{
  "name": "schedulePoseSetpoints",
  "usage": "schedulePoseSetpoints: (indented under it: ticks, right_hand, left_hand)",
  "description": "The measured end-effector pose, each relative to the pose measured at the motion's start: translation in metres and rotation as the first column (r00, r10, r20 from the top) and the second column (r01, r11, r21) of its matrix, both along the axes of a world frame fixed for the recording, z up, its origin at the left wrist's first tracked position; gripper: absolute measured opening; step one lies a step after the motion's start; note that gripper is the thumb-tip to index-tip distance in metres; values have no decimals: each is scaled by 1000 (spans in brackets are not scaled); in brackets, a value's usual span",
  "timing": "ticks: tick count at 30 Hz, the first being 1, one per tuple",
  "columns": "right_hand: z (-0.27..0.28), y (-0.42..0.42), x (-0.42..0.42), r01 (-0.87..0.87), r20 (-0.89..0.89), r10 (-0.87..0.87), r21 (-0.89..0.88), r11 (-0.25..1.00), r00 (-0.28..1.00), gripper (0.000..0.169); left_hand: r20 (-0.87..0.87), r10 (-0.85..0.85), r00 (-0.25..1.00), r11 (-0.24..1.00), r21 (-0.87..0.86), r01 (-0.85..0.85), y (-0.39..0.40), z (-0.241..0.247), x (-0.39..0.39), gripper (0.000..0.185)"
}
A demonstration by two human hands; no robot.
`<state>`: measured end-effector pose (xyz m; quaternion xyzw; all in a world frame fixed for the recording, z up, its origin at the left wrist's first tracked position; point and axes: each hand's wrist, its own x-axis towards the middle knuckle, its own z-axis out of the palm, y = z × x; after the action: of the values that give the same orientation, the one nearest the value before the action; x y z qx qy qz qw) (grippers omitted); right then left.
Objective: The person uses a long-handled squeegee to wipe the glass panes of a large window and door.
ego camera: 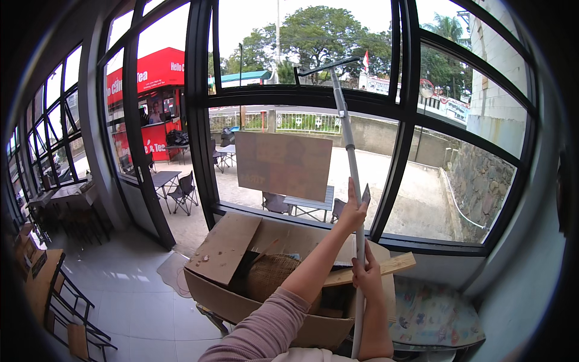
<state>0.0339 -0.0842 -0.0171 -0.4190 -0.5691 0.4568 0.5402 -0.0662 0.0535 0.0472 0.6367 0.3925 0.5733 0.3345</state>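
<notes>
My left hand (pixel 354 213) grips a long grey telescopic pole (pixel 351 149) partway up, forefinger stretched along it. Lower down, my right hand (pixel 367 275) is wrapped around the same pole. At its top is a dark window squeegee head (pixel 330 67), tilted, in front of the upper pane (pixel 258 40) of a black-framed window. A small grey flat piece (pixel 367 193) juts out beside the pole by my left hand. Whether the squeegee's blade touches the glass, I cannot tell. Behind my left forearm stands an open cardboard box (pixel 267 312), partly hidden by it.
The box holds a woven brown basket (pixel 271 273), and a wooden plank (pixel 398 264) sticks out to the right. A rectangular sheet (pixel 285 165) covers part of the lower pane. At right lies a patterned padded board (pixel 434 314). Wooden furniture (pixel 47 280) stands at left.
</notes>
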Motion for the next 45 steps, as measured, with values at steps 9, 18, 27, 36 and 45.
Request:
schedulePoseSetpoints:
  ticks: [9, 18, 27, 36, 45]
  right_hand:
    - [0, -13, -17, 22, 28, -21, -34, 999, 999, 62]
    - [7, -38, -45, 108, 46, -104, -112, 988, 994, 59]
    - [21, -78, -71, 172, 52, -170, -36, 984, 984, 53]
    - [56, -87, -64, 232, -81, -229, 30, 972, 970, 48]
    - [92, -68, -52, 154, -116, -151, 19, 988, 982, 45]
  left_hand:
    - [-52, 36, 998, 999, 43, -34, -1, -10, -10, 83]
    - [-238, 78, 968, 997, 0, -80, -26, -1, -29, 85]
    - [-264, -48, 963, 999, -6, 48, -63, 15, -49, 90]
    - [-261, -234, 937, 971, -21, 237, -73, 68, -37, 84]
    - [-351, -118, 929, 987, 59, 148, -68, 114, -32, 78]
